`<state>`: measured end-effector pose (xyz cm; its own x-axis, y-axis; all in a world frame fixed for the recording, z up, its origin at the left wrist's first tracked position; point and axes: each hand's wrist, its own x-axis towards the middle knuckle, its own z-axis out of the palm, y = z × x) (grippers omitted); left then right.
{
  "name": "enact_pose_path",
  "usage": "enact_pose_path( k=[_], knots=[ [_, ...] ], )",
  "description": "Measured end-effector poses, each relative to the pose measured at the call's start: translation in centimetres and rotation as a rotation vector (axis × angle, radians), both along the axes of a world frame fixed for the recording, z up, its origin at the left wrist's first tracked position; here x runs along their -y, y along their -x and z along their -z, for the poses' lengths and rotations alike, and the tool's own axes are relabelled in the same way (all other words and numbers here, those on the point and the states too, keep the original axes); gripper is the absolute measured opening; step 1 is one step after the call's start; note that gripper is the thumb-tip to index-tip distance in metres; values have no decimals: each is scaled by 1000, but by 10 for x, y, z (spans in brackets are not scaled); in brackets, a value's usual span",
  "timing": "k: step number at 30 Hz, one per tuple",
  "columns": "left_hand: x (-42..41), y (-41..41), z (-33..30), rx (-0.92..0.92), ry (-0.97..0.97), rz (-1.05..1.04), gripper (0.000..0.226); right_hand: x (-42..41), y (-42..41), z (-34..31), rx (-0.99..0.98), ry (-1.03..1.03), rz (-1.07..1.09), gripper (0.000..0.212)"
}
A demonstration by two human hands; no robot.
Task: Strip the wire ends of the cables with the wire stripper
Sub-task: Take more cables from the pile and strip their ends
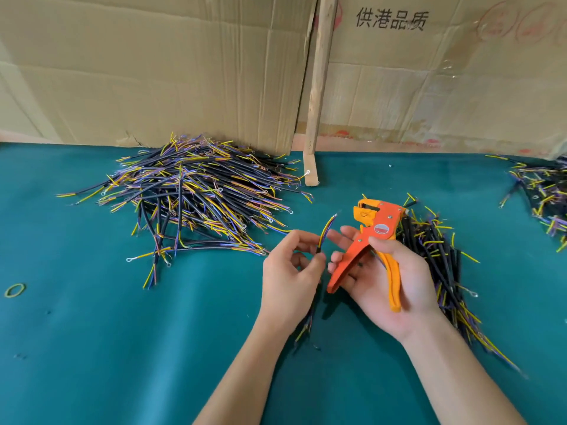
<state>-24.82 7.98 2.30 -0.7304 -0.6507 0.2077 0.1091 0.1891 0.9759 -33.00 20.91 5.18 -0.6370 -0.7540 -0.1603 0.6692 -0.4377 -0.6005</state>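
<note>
Between the two hands, above a green table (92, 348), a short cable (325, 233) stood nearly upright, its yellow, blue and brown wire ends fanning out at the top. The left hand (290, 276) pinched the cable at its black sheath between thumb and fingertips, the other fingers loosely curled. The lower part of the cable ran down behind that hand and showed again below the wrist.

Just beside it, the right hand (388, 279) held an orange stripper (372, 240), palm up, fingers curled round the handles, which stood apart. The stripper's head pointed up and away from the person, close to the wire ends but not touching them.

Behind and right of the right hand lay a pile (435, 250) of black cables. Well beyond the left hand, a bigger heap (199, 194) was spread on the table, some wires tipped with ring lugs. A third bunch (543, 194) lay far right of the right hand, at the frame's edge. Far left of the left hand lay a rubber band (14, 290). Cardboard (153, 72) stood along the table's far side, with a wooden stick (319, 87) leaning against it.
</note>
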Motion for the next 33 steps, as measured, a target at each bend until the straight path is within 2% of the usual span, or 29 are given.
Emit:
enact_pose_path(
  k=[4, 9, 12, 15, 18, 22, 24, 26, 28, 31, 33],
  knots=[
    [-4, 1, 0, 28, 75, 4, 20, -7, 3, -10, -19, 87, 34, 54],
    [-5, 0, 1, 70, 190, 18, 17, -8, 2, -14, -23, 86, 69, 47],
    [-4, 0, 3, 82, 188, 25, 13, -7, 0, -14, -5, 53, 93, 39],
    [-4, 0, 3, 89, 138, 54, 11, -6, 0, -13, 13, 44, 119, 38],
    [-3, 1, 2, 32, -61, 25, 9, -8, 3, -12, 9, 18, 141, 40],
    [0, 0, -2, -156, -378, -80, 18, -10, 3, -11, 6, -52, 11, 42],
    [12, -1, -8, -286, -451, -142, 18, -9, 0, -10, 41, -57, -97, 53],
    [30, -6, -14, -403, -492, -236, 19, -9, -2, -8, 15, -111, -171, 68],
    [43, -10, -12, -441, -501, -337, 21, -7, -5, -6, -42, -156, -246, 67],
    [39, -11, -1, -382, -401, -387, 24, 0, -13, -3, -34, -131, -288, 60],
    [33, -8, 5, -323, -292, -379, 24, 7, -16, 2, -18, -128, -201, 62]
  ],
)
